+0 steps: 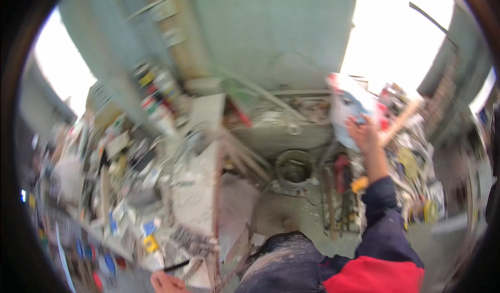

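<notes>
Reaching up and forward, the right hand (364,134) is closed on a white and blue bag (348,108), a crumpled sheet-like packet, and lifts it above the cluttered shelf at the right, beside a wooden handle (403,118) that sticks out near the fingers. The bag is in the air, touching only the hand, so I judge the lifting is done and the setting down somewhere is left; where it goes, the picture does not show. The right arm is almost straight, the dark sleeve (383,215) rising from the lower edge, the wrist bent a little to the left. The left hand (166,282) is low at the bottom edge, near a thin black rod (174,266) by the counter (195,189); whether it grasps anything I cannot tell, because only a part of it shows. A round bucket (294,168) stands on the floor between.
</notes>
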Available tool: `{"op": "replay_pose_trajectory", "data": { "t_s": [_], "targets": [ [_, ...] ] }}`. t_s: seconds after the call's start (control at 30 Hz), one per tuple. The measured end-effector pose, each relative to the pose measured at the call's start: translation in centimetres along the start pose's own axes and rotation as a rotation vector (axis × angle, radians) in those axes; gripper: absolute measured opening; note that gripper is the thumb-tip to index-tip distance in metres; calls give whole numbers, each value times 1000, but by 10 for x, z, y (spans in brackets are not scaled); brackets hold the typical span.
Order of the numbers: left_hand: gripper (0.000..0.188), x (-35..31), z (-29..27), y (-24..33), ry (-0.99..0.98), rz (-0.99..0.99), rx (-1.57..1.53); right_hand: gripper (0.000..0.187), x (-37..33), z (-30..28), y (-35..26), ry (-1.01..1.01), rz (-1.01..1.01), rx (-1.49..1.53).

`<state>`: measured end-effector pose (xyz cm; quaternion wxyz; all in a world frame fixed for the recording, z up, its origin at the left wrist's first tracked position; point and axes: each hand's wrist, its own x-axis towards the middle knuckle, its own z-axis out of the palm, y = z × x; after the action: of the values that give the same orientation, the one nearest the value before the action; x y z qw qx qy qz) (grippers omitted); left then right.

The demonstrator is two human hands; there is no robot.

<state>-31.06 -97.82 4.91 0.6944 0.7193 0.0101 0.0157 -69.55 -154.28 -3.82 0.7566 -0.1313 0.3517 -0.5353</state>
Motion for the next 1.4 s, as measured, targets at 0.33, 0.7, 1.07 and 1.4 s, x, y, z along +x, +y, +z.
{"op": "replay_pose_trajectory", "data": {
  "t_s": [0.33, 0.7, 1.07, 1.4],
  "targets": [
    [11, -39, -68, 3, 207, 50, -327, 29, -146, 103, 239, -603, 390, -892],
    [18, -61, -165, -58, 260, -431, -788, 26, -336, 191, 394, -1936, -678, -1294],
    [18, -27, -191, -110, -127, -736, -1115, 22, -390, 193, 461, -2051, -826, -1702],
    [26, 1, -128, -74, -551, -878, -895, 33, -376, 212, 393, -956, 470, -810]
  ]
}}
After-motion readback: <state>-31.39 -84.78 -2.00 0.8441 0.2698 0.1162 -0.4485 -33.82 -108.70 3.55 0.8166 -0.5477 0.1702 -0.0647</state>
